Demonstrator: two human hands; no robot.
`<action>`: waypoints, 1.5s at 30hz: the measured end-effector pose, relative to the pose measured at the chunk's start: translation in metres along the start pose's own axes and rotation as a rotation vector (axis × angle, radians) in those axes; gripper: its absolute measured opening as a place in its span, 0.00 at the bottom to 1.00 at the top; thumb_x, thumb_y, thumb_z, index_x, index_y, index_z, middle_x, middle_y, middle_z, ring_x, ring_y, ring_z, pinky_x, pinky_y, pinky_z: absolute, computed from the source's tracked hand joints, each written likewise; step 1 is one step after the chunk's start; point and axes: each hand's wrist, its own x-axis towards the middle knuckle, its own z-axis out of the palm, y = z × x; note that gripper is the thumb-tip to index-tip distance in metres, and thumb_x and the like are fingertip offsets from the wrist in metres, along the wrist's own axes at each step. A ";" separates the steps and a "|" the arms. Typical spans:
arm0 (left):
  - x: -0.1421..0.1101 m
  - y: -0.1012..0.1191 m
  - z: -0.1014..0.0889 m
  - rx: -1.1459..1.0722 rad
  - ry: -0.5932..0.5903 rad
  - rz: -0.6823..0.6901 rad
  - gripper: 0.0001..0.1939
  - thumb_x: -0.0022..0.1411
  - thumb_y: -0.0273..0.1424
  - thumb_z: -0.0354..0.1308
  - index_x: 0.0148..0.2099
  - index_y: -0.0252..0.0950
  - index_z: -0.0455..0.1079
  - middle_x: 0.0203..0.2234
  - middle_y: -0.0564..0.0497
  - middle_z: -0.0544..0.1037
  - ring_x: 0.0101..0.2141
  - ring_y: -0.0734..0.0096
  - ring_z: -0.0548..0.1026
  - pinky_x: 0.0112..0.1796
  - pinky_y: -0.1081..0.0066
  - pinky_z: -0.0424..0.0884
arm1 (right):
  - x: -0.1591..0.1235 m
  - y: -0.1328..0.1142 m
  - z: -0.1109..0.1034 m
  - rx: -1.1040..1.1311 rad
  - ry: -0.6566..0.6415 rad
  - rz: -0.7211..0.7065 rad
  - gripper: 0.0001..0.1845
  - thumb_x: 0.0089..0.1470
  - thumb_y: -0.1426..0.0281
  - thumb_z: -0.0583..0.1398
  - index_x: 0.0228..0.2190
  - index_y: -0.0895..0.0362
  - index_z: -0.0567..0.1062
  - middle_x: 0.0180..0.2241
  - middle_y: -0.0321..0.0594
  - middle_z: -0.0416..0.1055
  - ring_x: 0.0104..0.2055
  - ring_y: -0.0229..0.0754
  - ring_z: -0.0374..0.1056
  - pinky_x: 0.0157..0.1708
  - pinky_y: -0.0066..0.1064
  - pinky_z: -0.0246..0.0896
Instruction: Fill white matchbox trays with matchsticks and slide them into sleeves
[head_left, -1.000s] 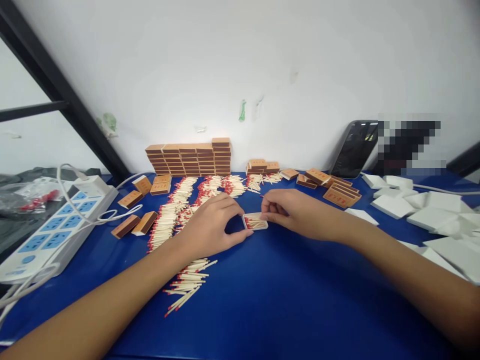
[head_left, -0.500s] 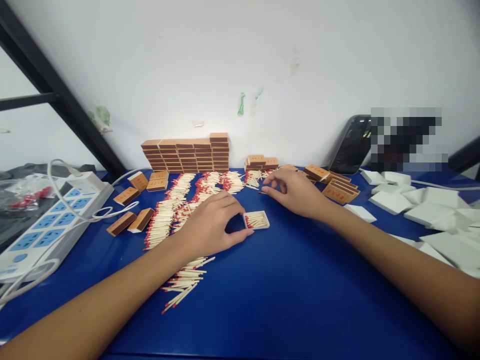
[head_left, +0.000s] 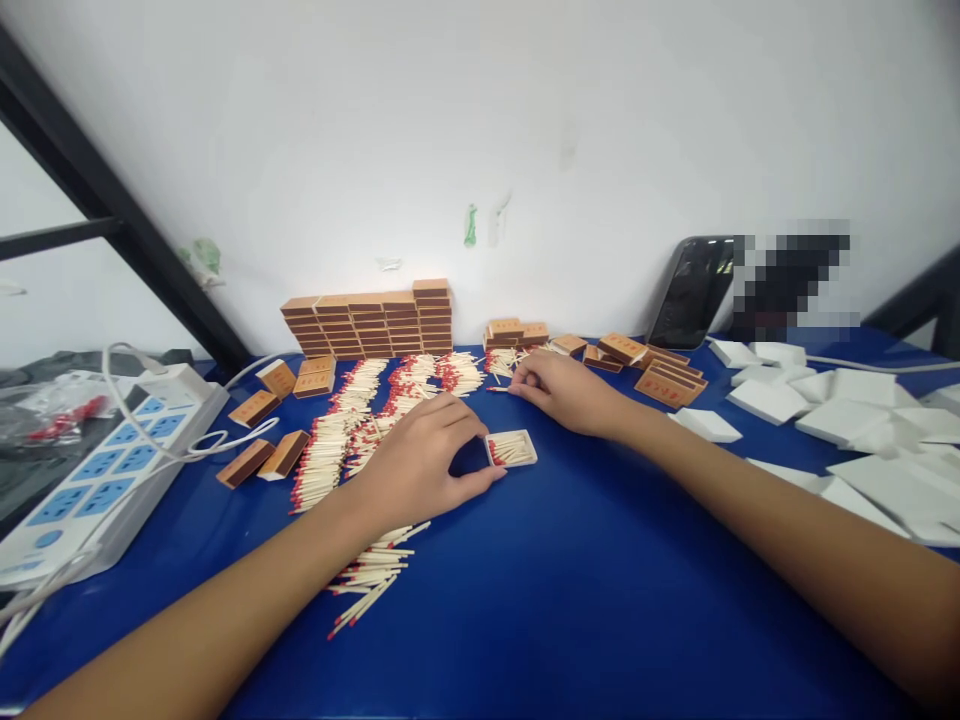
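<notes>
"What does the left hand point(head_left: 424, 455) conceal?"

"Part of the rows of matches point(head_left: 322, 460); the number beneath it cannot be told."

"And the right hand point(head_left: 555, 388)?"

"A match point(head_left: 498, 389) shows at its fingertips, too small to tell whether it is gripped."

"At the edges?"

"Both forearms point(head_left: 240, 590) run out of frame; the power strip point(head_left: 124, 545) is cut at left, some white pieces point(head_left: 847, 430) at right. A pixelated patch point(head_left: 795, 275) masks whatever stands beside the phone point(head_left: 686, 300). Lettering on the matchboxes point(head_left: 671, 386) is illegible."
</notes>
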 end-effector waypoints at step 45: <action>0.001 0.003 -0.003 -0.046 -0.038 0.028 0.11 0.71 0.39 0.67 0.45 0.37 0.76 0.41 0.46 0.82 0.46 0.56 0.78 0.50 0.55 0.75 | -0.030 -0.023 -0.051 -0.118 -0.180 -0.069 0.09 0.64 0.66 0.61 0.34 0.54 0.81 0.37 0.44 0.79 0.39 0.48 0.71 0.39 0.37 0.60</action>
